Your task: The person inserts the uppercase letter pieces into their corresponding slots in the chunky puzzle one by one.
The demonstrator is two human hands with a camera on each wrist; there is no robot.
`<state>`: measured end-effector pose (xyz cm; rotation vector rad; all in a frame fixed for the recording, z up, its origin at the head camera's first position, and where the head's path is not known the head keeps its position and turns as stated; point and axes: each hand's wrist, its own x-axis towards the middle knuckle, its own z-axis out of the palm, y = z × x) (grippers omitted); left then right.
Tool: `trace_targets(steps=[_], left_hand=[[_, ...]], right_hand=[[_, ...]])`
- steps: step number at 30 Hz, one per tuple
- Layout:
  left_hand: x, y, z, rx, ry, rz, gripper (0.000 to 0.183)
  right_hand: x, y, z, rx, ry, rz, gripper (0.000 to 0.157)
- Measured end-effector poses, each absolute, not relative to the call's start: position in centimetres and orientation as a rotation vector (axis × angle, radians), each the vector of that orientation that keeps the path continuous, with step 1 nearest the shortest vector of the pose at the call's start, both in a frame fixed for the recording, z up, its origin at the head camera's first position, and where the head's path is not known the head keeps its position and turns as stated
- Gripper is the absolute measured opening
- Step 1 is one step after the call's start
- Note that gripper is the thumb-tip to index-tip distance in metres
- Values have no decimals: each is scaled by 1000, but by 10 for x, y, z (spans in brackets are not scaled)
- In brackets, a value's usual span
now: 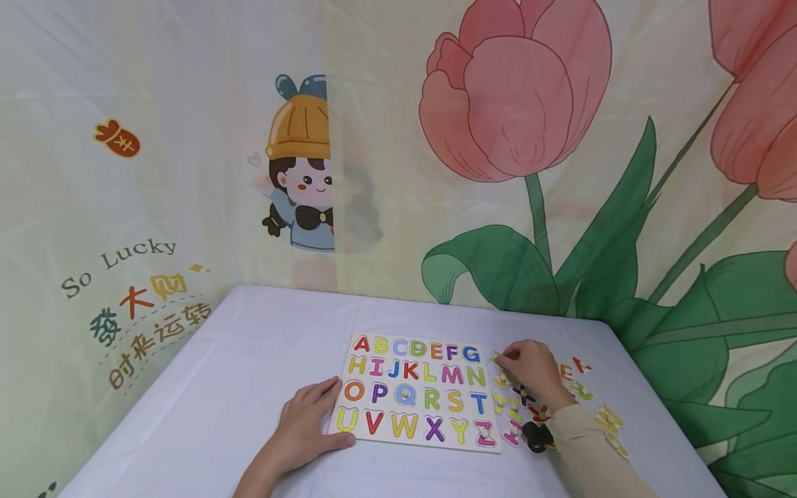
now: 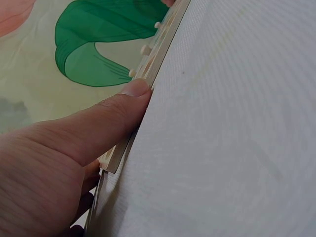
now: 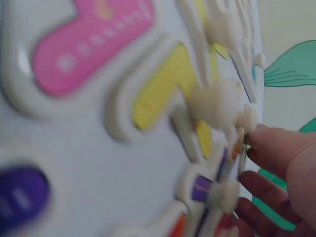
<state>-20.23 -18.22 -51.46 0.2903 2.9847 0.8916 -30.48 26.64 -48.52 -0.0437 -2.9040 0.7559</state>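
Wooden, the board [image 1: 391, 405] lies on the white table [image 1: 205, 415], rows of coloured letters on it. The left hand [image 1: 301, 427] is spread, thumb on its near edge, fingers at its left side. Just beside its right edge, the right hand [image 1: 534, 368] pinches a green letter [image 1: 496, 357]. Loose letters [image 1: 609, 419] lie around that hand; behind hangs a tulip-printed cloth [image 1: 386, 277].

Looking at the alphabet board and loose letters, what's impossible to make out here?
Right wrist view: which letter the pink piece is; the top edge cuts it off.
Head view: the pinched piece; too small, and partly covered by the right hand.
Left wrist view: letters on the board; it is seen nearly edge-on.
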Motion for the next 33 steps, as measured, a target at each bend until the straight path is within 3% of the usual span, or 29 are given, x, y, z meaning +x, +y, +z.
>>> trace_targets(steps=[12, 33], left_hand=[[-202, -183, -513, 284, 2971, 885, 110], [-202, -184, -512, 316, 2977, 879, 110]], right_hand=[[-319, 292, -477, 301, -3038, 887, 24], [-327, 299, -485, 299, -3023, 992, 18]])
